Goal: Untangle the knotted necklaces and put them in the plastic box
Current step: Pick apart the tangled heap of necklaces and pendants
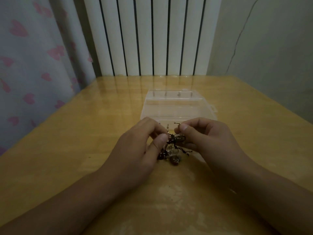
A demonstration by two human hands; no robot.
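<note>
At the far left hangs a pale curtain (pixel 25 65) printed with pink hearts. Next to it, behind the far edge of the surface (pixel 84 141), stands a white ribbed radiator (pixel 149 36), and to the right of that is a plain wall (pixel 271 48) with a thin cord running down it.

The left hand (pixel 137 148) reaches in from the lower left over the yellow wooden surface. Its grip is closed: the thumb and curled fingers pinch the left side of the knotted necklaces (pixel 172 145). The tangle sits between the two hands, near the middle of the surface and just in front of the plastic box (pixel 177 106). It is a bunch of dark cord with some gold-coloured chain, and a few dark and clear beads hang from its lower part down to the surface. Which strand belongs to which necklace cannot be told.

The right hand (pixel 208 138) comes in from the lower right. Its grip is also closed, with thumb and forefinger pinching a thin gold-coloured piece at the upper right of the tangle, while the other fingers curl below.

The clear plastic box lies open just beyond the hands, its compartments showing only the surface through them. A small clasp sticks out on its right side.
</note>
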